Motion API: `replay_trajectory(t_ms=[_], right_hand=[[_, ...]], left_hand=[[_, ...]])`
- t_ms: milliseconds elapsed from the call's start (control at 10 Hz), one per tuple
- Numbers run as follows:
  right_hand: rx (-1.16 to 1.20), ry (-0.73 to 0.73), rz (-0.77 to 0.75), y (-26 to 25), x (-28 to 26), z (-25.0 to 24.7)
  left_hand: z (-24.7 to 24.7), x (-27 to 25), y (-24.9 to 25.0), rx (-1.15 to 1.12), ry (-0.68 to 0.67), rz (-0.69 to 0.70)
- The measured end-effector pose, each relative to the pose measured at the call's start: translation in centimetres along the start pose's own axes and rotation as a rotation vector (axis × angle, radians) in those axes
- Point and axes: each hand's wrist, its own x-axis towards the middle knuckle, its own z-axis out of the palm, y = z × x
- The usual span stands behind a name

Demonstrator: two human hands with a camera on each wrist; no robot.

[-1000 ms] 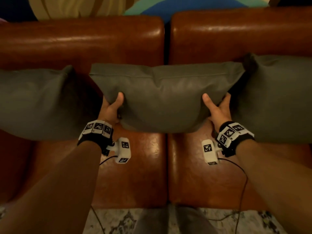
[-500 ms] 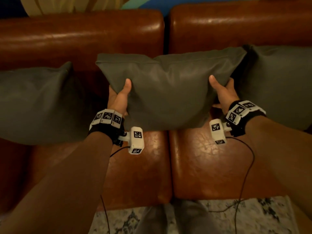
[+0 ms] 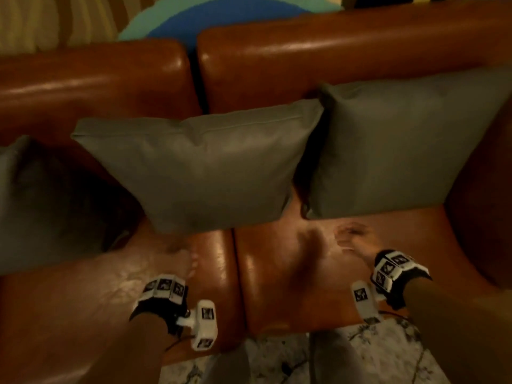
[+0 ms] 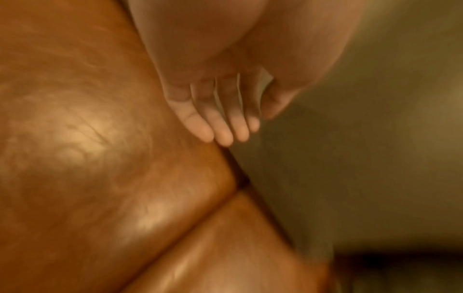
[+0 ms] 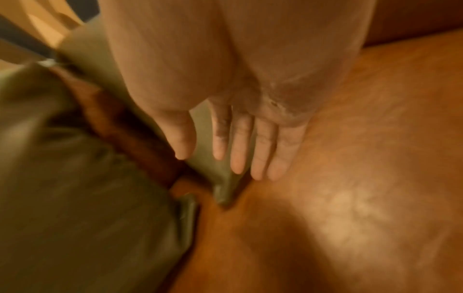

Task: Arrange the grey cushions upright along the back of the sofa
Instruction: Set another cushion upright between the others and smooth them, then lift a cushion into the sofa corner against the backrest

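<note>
- Head view: three grey cushions stand propped against the back of the brown leather sofa [image 3: 304,62]. The middle cushion [image 3: 199,167] straddles the seam between the two seat pads, its lower edge on the seat. The right cushion [image 3: 401,151] stands just beside it, top corners touching. The left cushion [image 3: 25,206] sits towards the sofa's left end, apart from the middle one, with dark backrest showing between.
- Bare seat leather lies open between the cushions' lower edges and the sofa's front edge; a patterned rug [image 3: 382,356] shows beyond that edge.
- The left hand [image 3: 177,245] and right hand [image 3: 352,239] are blurred, both over the front seat strip, clear of the cushions.
- Left wrist view: left hand [image 4: 225,111] extended, fingers [image 4: 225,136] straight and side by side, holding nothing, tips at the cushion's lower edge.
- Right wrist view: right hand [image 5: 240,126] flat, fingers [image 5: 238,154] straight and close, thumb slightly apart, empty, over the seat by two cushion corners.
</note>
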Motion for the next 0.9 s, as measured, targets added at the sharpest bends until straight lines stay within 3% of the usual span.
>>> replay_trajectory(t_ms=[100, 200, 300, 400, 500, 600, 700, 900], right_hand=[[-0.102, 0.078, 0.005, -0.1, 1.8, -7.3], [-0.127, 0.293, -0.027, -3.2, 3.5, -14.9], [-0.08, 0.475, -0.073, -6.4, 5.4, -21.4], [-0.024, 0.46, -0.163, -9.6, 7.5, -26.1], [0.014, 0.359, -0.212, -11.9, 9.6, -29.2], [0.099, 0.246, -0.282, -13.0, 11.0, -29.4], [0.244, 0.197, -0.329, -13.4, 11.0, -29.9], [0.355, 0.324, -0.44, -11.1, 11.1, -32.4]], left_hand=[[7.8, -1.1, 1.2, 0.166, -0.118, 0.104], [15.4, -5.5, 5.9, 0.287, -0.264, 0.252], [22.5, -6.3, 10.6, 0.219, -0.256, 0.353], [27.6, -3.2, 14.0, 0.046, -0.194, 0.351], [30.7, -7.5, 19.1, -0.215, -0.168, 0.163], [32.5, -8.5, 20.4, -0.414, -0.302, -0.007], [34.6, -9.3, 20.6, -0.488, -0.379, 0.053], [38.1, -9.7, 19.6, -0.53, -0.312, 0.127]])
